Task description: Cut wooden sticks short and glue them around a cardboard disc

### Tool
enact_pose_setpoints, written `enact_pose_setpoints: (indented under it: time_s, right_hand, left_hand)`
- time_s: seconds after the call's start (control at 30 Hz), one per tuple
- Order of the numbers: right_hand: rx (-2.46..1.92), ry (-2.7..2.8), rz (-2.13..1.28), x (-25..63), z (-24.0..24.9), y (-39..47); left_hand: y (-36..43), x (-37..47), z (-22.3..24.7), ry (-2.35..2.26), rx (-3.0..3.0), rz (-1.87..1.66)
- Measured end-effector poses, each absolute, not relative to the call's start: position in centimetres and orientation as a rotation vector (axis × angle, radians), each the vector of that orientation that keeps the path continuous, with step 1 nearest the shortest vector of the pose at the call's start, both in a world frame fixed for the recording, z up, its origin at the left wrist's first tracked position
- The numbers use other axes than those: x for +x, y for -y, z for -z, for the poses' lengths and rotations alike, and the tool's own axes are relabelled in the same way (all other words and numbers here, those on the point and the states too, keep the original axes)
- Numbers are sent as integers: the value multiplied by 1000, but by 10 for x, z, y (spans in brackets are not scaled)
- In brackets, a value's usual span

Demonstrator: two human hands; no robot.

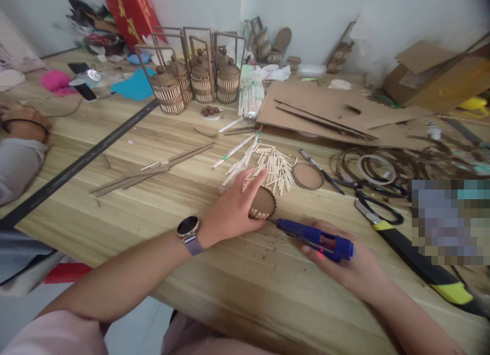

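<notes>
My left hand [231, 207], with a watch on its wrist, is at the left side of a round cardboard disc [265, 200] with a ridged rim. Its thumb lies along the disc's near edge, by a row of short wooden sticks standing there, and its forefinger is raised; part of the disc is hidden under it. My right hand [350, 265] is closed around a blue pen-shaped electric tool [314, 237] with a lit red light, its thin tip pointing at the disc's near edge. Loose short sticks [277, 166] lie piled just behind.
A second ridged disc [307, 176], a craft knife [321, 170], scissors [377, 202] and a yellow-black cutter [421, 260] lie to the right. Small lidded baskets [168, 92] with tall handles stand behind. Cardboard strips [153, 171] lie left, near another person's arm [23, 150].
</notes>
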State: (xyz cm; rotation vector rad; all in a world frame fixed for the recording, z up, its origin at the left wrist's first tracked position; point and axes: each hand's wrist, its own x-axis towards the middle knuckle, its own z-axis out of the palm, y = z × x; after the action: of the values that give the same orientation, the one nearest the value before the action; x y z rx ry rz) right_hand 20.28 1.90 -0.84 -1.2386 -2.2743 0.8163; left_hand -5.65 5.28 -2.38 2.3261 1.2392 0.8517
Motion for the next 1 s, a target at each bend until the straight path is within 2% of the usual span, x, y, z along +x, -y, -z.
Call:
enact_pose_setpoints:
  time_s: [1.0]
  right_hand:
    - [-1181,2316,-725,197,8,-17]
  left_hand:
    - [-53,-58,24,-1227,2336,-851]
